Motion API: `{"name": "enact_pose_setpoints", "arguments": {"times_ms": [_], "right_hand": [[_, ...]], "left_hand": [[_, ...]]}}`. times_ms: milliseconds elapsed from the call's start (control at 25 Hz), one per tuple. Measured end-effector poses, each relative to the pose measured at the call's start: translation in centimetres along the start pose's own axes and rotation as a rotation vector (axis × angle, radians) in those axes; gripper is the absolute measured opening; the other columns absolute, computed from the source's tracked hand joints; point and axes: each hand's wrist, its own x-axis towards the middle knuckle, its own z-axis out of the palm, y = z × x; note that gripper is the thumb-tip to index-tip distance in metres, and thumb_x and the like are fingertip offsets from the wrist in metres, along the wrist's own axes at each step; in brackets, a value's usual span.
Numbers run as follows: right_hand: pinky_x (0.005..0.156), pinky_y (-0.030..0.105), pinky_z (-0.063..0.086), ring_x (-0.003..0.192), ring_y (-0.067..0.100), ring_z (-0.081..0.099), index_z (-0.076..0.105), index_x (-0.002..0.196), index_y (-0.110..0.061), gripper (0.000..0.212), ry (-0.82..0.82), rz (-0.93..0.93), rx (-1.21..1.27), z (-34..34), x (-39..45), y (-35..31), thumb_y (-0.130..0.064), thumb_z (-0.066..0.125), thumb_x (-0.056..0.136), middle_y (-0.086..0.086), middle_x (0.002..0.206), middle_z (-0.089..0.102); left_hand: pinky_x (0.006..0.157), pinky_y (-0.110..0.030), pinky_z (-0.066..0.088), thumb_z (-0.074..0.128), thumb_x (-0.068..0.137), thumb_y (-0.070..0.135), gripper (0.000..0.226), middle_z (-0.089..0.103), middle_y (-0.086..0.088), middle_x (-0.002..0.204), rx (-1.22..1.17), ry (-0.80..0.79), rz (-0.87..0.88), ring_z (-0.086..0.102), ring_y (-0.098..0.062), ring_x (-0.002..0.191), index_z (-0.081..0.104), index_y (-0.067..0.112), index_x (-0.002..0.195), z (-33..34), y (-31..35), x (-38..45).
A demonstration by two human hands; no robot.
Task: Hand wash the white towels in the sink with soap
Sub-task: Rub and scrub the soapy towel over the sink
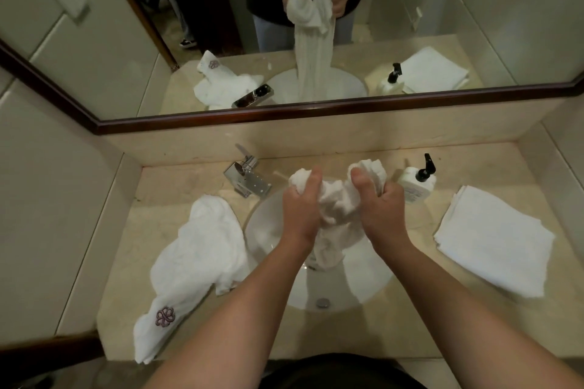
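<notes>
Hands wringing | left hand [298, 204] and right hand [380, 199] both clench white towel [336, 208] above sink [268, 230]; best twist opposite ways, keeping drips over basin

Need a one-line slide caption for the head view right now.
Both hands, left hand and right hand, grip a bunched white towel above the sink.

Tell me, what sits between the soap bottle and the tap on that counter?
In the head view, between the soap bottle and the tap, both hands, left hand and right hand, grip a bunched white towel over the sink.
</notes>
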Motion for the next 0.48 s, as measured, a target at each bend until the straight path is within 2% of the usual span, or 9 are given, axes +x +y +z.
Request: {"name": "enact_pose_setpoints", "arguments": {"times_ms": [120, 240, 360, 480], "right_hand": [[0.053, 0.024, 0.051, 0.058, 0.011, 0.063, 0.064, 0.073, -0.004, 0.035, 0.034, 0.007, 0.016, 0.5, -0.1, -0.7, -0.029, 0.060, 0.096, 0.007, 0.065, 0.064], [0.052, 0.016, 0.050, 0.059, 0.003, 0.063, 0.062, 0.075, -0.017, 0.027, 0.108, 0.068, 0.043, 0.8, -0.2, -1.1, -0.034, 0.060, 0.096, -0.003, 0.067, 0.063], [0.053, 0.028, 0.053, 0.055, 0.008, 0.063, 0.064, 0.071, -0.018, 0.030, 0.031, 0.081, 0.014, 2.5, -2.4, -1.0, -0.034, 0.059, 0.096, -0.001, 0.062, 0.064], [0.058, 0.040, 0.059, 0.061, 0.018, 0.070, 0.069, 0.070, -0.013, 0.038, 0.112, 0.075, -0.055, 3.7, -2.4, -0.6, -0.040, 0.060, 0.095, 0.005, 0.064, 0.070]], "left_hand": [[0.069, -0.031, 0.051, 0.062, 0.096, 0.035, 0.024, 0.062, 0.002, 0.073, -0.005, 0.047, 0.023, 0.061, -0.014, 0.071, 0.061, 0.018, 0.079, -0.1, 0.6, 0.3], [0.069, -0.022, 0.051, 0.063, 0.096, 0.035, 0.017, 0.065, 0.007, 0.081, 0.005, 0.084, 0.050, 0.063, -0.004, 0.073, 0.062, 0.019, 0.091, -0.2, 0.6, 0.8], [0.060, -0.028, 0.051, 0.065, 0.095, 0.029, 0.025, 0.062, 0.007, 0.063, -0.020, 0.018, 0.034, 0.061, -0.009, 0.061, 0.061, 0.016, 0.074, 0.6, 0.7, 0.6], [0.063, -0.033, 0.055, 0.059, 0.098, 0.037, 0.040, 0.069, -0.005, 0.069, -0.049, -0.024, -0.082, 0.068, -0.020, 0.068, 0.068, 0.004, 0.079, 2.0, 0.1, -0.3]]}}
